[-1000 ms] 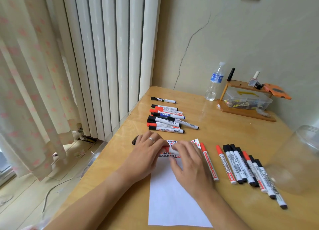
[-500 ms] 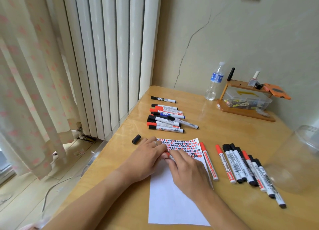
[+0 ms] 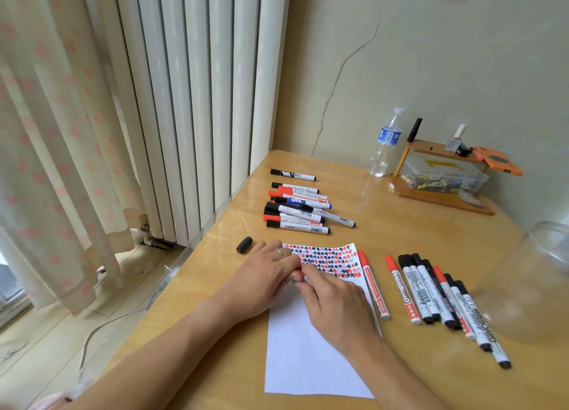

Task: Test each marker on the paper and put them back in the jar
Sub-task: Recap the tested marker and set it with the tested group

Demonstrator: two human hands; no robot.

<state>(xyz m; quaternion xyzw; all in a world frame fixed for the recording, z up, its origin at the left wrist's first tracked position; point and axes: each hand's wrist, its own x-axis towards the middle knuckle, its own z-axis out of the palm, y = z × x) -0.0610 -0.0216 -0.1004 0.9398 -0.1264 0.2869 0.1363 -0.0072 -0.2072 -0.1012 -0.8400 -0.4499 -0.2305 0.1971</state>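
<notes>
2 hands (image 3: 303, 283) on 1 red marker (image 3: 302, 274)

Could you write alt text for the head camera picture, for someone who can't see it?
Two hands, left and right, meet over a marker with red showing on a sheet of paper covered at its top with red and black test marks. Rows of markers lie beyond and right of the paper, with a loose black cap left and a clear jar right.

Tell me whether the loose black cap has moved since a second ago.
No. The black cap lies at the same spot left of the paper, near the table edge.
</notes>
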